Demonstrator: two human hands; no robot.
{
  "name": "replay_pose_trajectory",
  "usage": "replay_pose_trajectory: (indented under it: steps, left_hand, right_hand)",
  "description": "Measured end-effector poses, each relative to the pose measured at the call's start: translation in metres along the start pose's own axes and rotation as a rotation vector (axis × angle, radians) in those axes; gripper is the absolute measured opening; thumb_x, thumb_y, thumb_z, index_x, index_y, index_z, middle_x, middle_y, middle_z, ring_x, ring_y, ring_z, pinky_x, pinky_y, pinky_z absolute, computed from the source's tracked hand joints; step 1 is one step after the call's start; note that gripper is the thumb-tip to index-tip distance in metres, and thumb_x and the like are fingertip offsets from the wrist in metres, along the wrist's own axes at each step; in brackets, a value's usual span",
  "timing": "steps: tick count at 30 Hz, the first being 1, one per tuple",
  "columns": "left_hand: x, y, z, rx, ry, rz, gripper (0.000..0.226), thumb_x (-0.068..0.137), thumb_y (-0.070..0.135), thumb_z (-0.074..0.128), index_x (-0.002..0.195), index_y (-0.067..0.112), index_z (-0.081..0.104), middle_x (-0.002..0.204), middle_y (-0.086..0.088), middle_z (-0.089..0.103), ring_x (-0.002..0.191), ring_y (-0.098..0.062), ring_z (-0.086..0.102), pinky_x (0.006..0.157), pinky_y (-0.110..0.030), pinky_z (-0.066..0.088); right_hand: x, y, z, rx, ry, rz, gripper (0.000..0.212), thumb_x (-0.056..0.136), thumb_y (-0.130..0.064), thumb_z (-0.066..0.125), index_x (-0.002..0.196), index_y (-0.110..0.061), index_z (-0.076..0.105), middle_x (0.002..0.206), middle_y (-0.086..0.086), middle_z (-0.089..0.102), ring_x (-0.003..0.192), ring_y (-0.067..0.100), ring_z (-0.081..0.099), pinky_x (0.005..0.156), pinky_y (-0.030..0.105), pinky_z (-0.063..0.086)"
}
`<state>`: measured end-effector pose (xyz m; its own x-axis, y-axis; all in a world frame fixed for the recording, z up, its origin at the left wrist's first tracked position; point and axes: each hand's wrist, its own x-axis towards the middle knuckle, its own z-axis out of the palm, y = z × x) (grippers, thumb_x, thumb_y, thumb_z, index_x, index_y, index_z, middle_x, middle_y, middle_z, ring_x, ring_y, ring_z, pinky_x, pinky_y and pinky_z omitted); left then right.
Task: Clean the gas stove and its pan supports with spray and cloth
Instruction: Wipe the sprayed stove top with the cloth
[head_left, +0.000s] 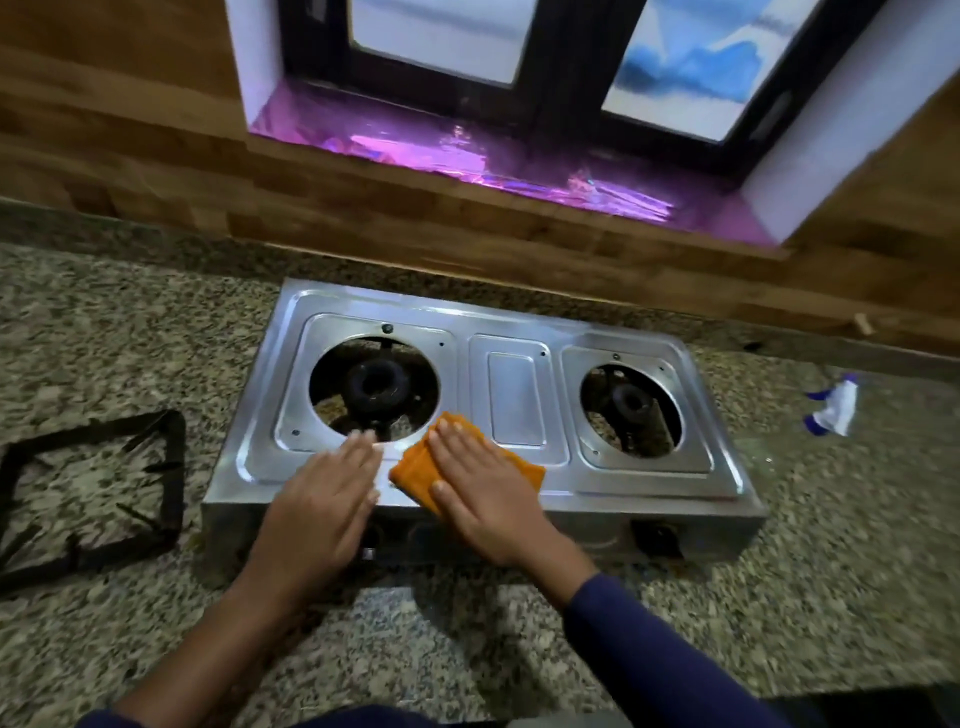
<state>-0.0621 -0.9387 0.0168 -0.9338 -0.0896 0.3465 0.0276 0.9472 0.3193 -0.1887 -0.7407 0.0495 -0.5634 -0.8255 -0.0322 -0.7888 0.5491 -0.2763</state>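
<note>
Nearest to you, your two hands lie on the front part of the gas stove (519, 395). Your right hand (480, 491) is flat, fingers pressed together, and it presses on one orange cloth (415, 462). The folded cloth is under the palm, and it shows out at 9 o'clock and at 3 o'clock of this hand. Your left hand (324, 499) is flat also, fingers together, holding nothing; the cloth is just beside it at 3 o'clock.

The stove has two burners, a big one (371, 387) at 12 o'clock of the left hand and a small one (631, 402) at 2 o'clock of the right hand. No support stands on them. I count one pan support (171, 467), on the granite counter (78, 338) at 9 o'clock of the stove. One spray bottle (836, 408) lies on its side at 3 o'clock of the stove, well apart from your right hand.
</note>
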Motion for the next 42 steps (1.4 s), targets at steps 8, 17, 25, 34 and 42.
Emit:
replay_pose_trajectory:
  steps: [8,17,25,34,42]
  left_hand:
    - [-0.013,-0.041,-0.020,0.118,0.058,-0.246,0.056,0.097,0.033,0.031,0.137,0.000,0.051,0.143,-0.018,0.050,0.137,-0.032,0.044,0.111,-0.051,0.032]
    - [-0.013,-0.045,-0.023,0.110,0.055,-0.237,0.053,0.095,0.031,0.036,0.137,0.003,0.053,0.144,-0.013,0.051,0.137,-0.026,0.045,0.113,-0.045,0.031]
    - [-0.010,-0.088,-0.033,0.007,-0.048,-0.292,0.070,0.094,0.052,0.027,0.152,0.012,0.030,0.161,-0.002,0.022,0.150,-0.015,0.013,0.120,-0.044,0.021]
    - [-0.010,-0.096,-0.033,-0.231,-0.073,-0.290,0.069,0.098,0.051,0.033,0.156,0.020,0.012,0.165,0.008,0.001,0.151,-0.009,-0.005,0.121,-0.042,0.017]
    - [-0.008,-0.095,-0.035,-0.302,-0.045,-0.270,0.069,0.099,0.047,0.039,0.156,0.021,0.010,0.165,0.009,0.001,0.151,-0.013,-0.001,0.120,-0.034,0.018]
  right_hand:
    - [0.045,-0.073,0.032,0.035,0.063,0.048,0.060,0.102,-0.044,0.025,0.155,-0.016,0.026,0.162,0.003,0.025,0.151,0.018,0.016,0.122,0.041,0.010]
    - [0.010,0.000,0.008,0.005,0.089,0.398,0.068,0.097,-0.058,0.014,0.158,-0.027,0.010,0.166,-0.002,0.007,0.152,0.015,0.003,0.121,0.046,0.005]
    - [0.077,-0.003,0.003,0.034,0.143,0.628,0.067,0.102,-0.049,0.020,0.157,-0.014,0.004,0.166,0.006,0.001,0.152,0.022,-0.002,0.121,0.051,-0.001]
    - [0.202,0.019,-0.010,0.024,0.169,0.705,0.067,0.103,-0.045,0.021,0.156,-0.007,0.006,0.165,0.013,0.001,0.152,0.030,-0.001,0.120,0.056,0.002]
    - [0.273,-0.013,-0.006,-0.036,0.097,0.474,0.062,0.102,-0.044,0.021,0.156,-0.012,0.020,0.165,0.008,0.011,0.153,0.024,-0.001,0.119,0.055,-0.003]
